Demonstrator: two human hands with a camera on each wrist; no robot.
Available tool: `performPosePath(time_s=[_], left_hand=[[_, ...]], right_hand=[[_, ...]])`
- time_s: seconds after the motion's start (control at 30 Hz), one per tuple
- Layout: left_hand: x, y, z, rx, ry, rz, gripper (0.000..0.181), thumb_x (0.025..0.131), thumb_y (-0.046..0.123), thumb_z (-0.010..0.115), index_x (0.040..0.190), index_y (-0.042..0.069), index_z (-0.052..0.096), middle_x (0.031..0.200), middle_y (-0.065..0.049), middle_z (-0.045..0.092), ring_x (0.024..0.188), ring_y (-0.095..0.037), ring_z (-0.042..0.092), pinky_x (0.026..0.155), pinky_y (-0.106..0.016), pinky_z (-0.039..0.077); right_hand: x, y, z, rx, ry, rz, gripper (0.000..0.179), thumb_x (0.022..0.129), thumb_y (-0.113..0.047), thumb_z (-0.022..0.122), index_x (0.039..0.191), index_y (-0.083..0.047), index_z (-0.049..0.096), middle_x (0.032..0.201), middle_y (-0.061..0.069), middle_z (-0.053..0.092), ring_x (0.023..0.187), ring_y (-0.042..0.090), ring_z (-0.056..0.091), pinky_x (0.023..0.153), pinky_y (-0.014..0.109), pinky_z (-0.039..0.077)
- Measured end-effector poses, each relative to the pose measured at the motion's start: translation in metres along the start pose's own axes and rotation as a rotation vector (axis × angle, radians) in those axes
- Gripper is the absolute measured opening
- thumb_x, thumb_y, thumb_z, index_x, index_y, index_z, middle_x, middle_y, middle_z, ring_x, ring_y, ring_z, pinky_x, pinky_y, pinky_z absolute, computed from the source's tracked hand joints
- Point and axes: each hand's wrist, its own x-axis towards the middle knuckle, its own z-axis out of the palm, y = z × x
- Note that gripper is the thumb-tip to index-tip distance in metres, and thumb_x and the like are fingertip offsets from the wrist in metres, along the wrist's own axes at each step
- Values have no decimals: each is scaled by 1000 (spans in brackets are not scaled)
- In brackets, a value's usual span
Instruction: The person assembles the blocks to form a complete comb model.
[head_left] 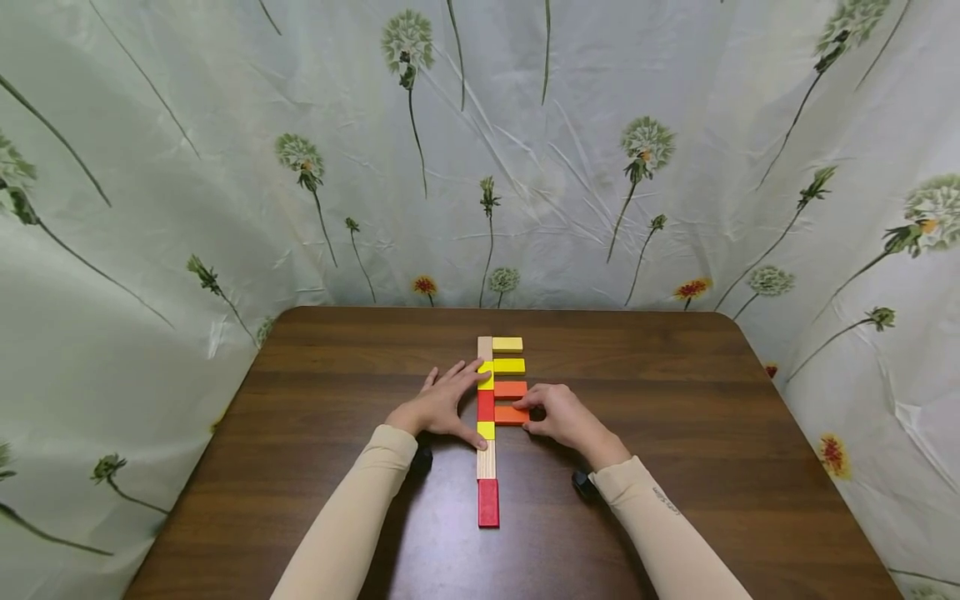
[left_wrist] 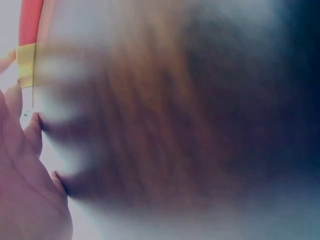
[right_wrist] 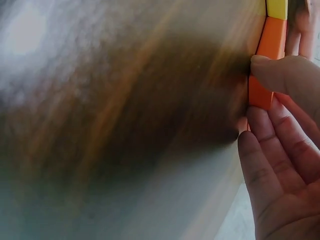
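Note:
In the head view a straight column of flat blocks runs up the table, with a red block (head_left: 487, 503) at its near end and a plain wood block (head_left: 485, 347) at its far end. My left hand (head_left: 438, 407) lies spread along the column's left side, fingertips at the upper yellow block (head_left: 485, 382) and thumb by the near wood block (head_left: 487, 460). On the column's right side, my right hand (head_left: 566, 421) pinches the outer end of the nearest orange block (head_left: 508, 416). The right wrist view shows the thumb across that orange block (right_wrist: 261, 94).
Above the pinched block, another orange block (head_left: 510, 390), a yellow block (head_left: 509, 366) and a pale yellow block (head_left: 507, 344) stick out rightward from the column. The brown table (head_left: 330, 467) ends at a flowered cloth (head_left: 540, 208) behind it.

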Motion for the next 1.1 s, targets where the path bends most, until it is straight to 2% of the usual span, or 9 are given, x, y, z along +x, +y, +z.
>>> performPosePath(time_s=[0.43,0.63,0.97,1.1], left_hand=[[-2,1,-3,7,-5,-7,117,72,68,90,168,26,39,183,4,13,170,-34,10,130,-75,1],[-3,2,-7,8,3,19,117,71,67,91,167,23,41,183,1,16,169,-37,12,129,-77,3],[-3,3,-7,54,7,25,118,70,70,90,167,23,41,183,2,16,169,-37,16,128,-78,8],[-3,4,-8,79,17,27,120,70,72,89,167,23,40,183,1,16,168,-37,19,128,-77,11]], right_hand=[[-1,-3,7,-16,11,38,37,90,-11,87,127,-12,81,124,7,76,113,24,70,108,47,58],[-2,-4,8,-38,52,-7,34,89,-10,88,123,-9,80,120,7,77,109,24,70,106,47,59],[-5,-2,7,-53,69,-66,32,89,-12,89,120,-9,80,117,6,76,107,22,70,103,46,60],[-11,1,5,-39,106,-82,32,88,-13,90,119,-10,80,118,6,74,107,22,70,102,44,61]])
